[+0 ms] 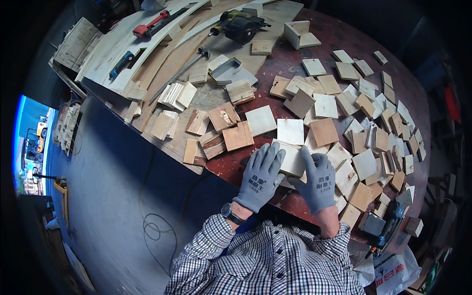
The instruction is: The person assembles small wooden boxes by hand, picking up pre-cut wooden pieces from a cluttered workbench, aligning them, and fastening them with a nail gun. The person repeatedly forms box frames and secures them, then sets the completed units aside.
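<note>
Between my two grey-gloved hands, at the near edge of the dark red table, is a square pale wooden block [291,160]. My left hand [262,174] closes on its left side, fingers bent over the edge. My right hand [318,178] grips the right side with curled fingers. The undersides of both hands and their thumb tips are partly hidden. Just beyond the held block lies another pale wooden square [290,131]. A browner wooden square [238,136] rests to the left of my left hand.
Many loose wooden blocks [364,164] cover the table's right side. On the left, a hammer [182,73] lies near stacked blocks [178,94]. Farther back are a red tool [151,24] and a black power tool [241,28]. A blue power tool [393,219] sits at the right edge.
</note>
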Demonstrator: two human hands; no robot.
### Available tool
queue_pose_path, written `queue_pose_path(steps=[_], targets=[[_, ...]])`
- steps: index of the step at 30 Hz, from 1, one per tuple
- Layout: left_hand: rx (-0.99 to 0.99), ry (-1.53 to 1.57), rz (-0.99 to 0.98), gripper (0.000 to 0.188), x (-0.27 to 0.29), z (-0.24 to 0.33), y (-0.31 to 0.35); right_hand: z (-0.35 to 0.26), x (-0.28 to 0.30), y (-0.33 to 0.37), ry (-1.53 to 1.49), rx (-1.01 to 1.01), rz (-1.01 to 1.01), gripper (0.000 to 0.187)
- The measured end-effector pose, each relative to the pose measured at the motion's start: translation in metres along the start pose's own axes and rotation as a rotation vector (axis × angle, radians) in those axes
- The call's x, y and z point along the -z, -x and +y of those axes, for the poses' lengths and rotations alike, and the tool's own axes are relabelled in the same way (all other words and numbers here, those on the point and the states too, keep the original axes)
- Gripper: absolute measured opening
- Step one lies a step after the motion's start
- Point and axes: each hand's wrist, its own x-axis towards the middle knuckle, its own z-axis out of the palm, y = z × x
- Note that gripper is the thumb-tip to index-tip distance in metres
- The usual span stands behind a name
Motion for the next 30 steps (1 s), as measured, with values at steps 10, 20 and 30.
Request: queue_pose_path(steps=[10,20,30], targets=[[0.246,0.351,-0.014,0.114,-0.018,-0.015,0.013,0.02,0.003,0.005,-0.342,-0.107,0.015,0.085],[0.254,0.329,-0.024,0.105,-0.019,-0.017,0.016,0.017,0.006,0.016,-0.401,-0.143,-0.022,0.079],[-0.009,0.075,0.071,0.065,0.009,-0.005,0.003,0.027,0.016,0.036,-0.792,-0.281,-0.006,0.081]])
